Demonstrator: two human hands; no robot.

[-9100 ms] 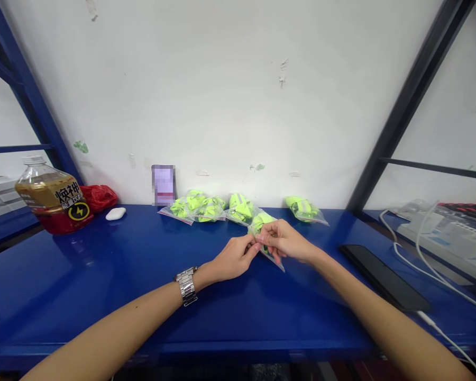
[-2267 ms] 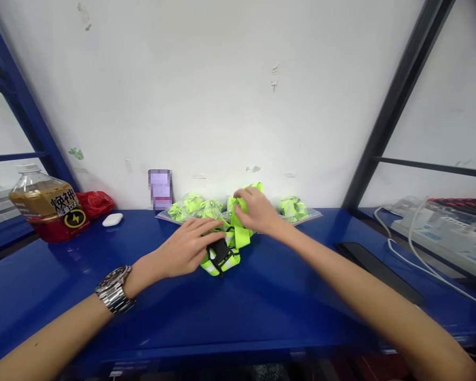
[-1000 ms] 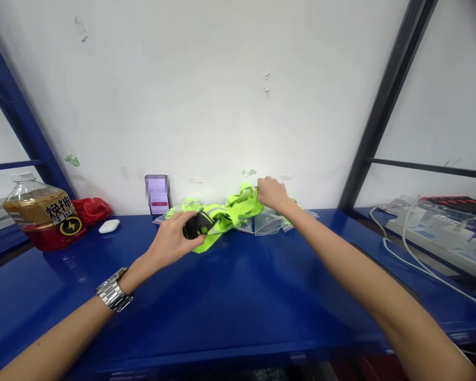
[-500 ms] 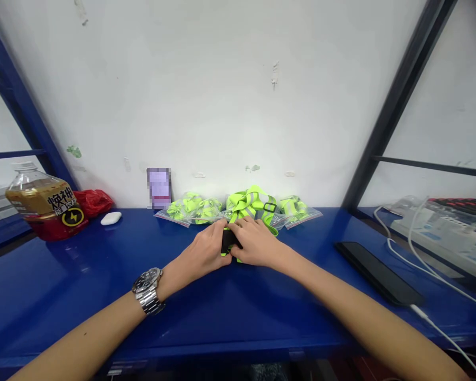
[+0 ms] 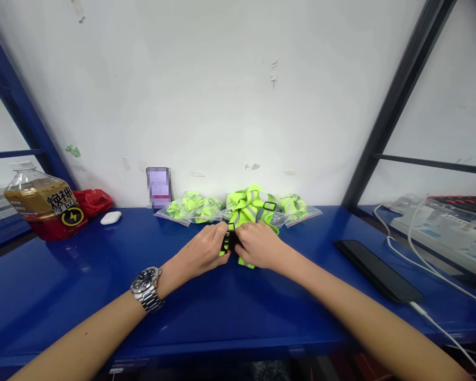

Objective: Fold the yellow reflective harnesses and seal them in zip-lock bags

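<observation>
In the middle of the desk, my left hand (image 5: pixel 207 247) and my right hand (image 5: pixel 259 244) are closed on a black buckle (image 5: pixel 231 241) from opposite sides. Fingers hide much of it, so whether its halves are joined I cannot tell. Neon-yellow webbing shows beside the buckle, and a short strap end (image 5: pixel 246 263) hangs below my right hand. Just behind lies the rest of the reflective strap harness (image 5: pixel 248 203), heaped, with grey stripes and a black slider (image 5: pixel 269 206). Transparent zip bags with similar yellow straps flank it, one pair on the left (image 5: pixel 192 206) and one on the right (image 5: pixel 294 206).
Left on the blue desk (image 5: pixel 206 317) stand a drink bottle (image 5: pixel 43 203), a red plastic bag (image 5: pixel 94 201) and a white earphone case (image 5: pixel 111 218). A phone (image 5: pixel 158 188) leans on the wall. Another phone (image 5: pixel 376 271) lies right, with a cable, near a power strip (image 5: pixel 448 233).
My right hand's fingers have drawn back and curled in, exposing more of the buckle and a slider above it. More of the strap end shows below. The things around stay put.
</observation>
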